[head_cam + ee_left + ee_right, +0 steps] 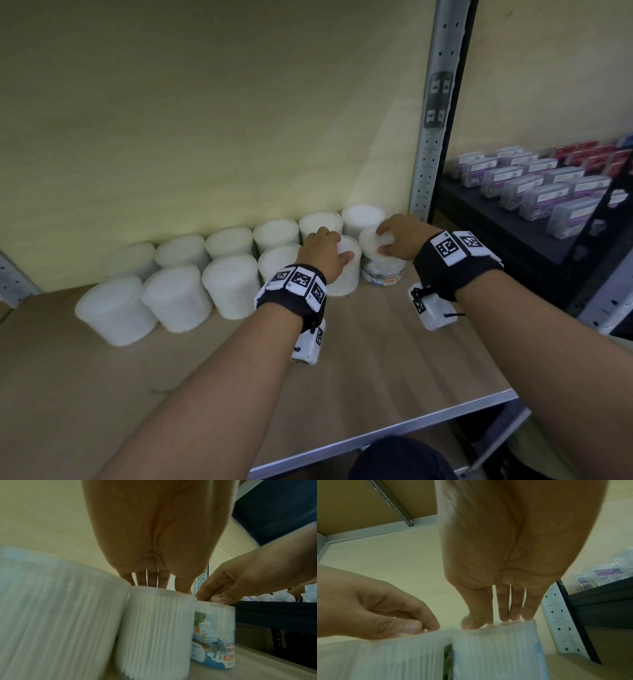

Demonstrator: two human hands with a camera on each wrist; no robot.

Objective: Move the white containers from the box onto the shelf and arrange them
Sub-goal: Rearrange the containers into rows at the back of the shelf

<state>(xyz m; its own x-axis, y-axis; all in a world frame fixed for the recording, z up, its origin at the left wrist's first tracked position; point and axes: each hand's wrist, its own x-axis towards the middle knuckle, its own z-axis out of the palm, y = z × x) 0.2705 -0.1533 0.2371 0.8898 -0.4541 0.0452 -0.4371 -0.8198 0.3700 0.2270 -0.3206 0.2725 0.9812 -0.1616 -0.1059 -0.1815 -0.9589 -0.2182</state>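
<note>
Two rows of white round containers (178,298) stand along the back of the wooden shelf (376,359). My left hand (337,245) grips from above the lid of a plain white container (344,277) in the front row; its fingers (150,580) lie over that container's top (154,628). Right beside it my right hand (383,238) grips the top of a container with a blue cotton buds label (383,272), with its fingertips (503,616) on the rim (493,649). Both containers stand on the shelf and touch each other. The box is out of view.
A perforated metal upright (431,137) rises just right of the containers. Beyond it a dark shelf (496,222) holds rows of paper clip boxes (534,185). The shelf's metal front edge (376,438) runs below my forearms. A yellowish back panel (205,120) closes the rear.
</note>
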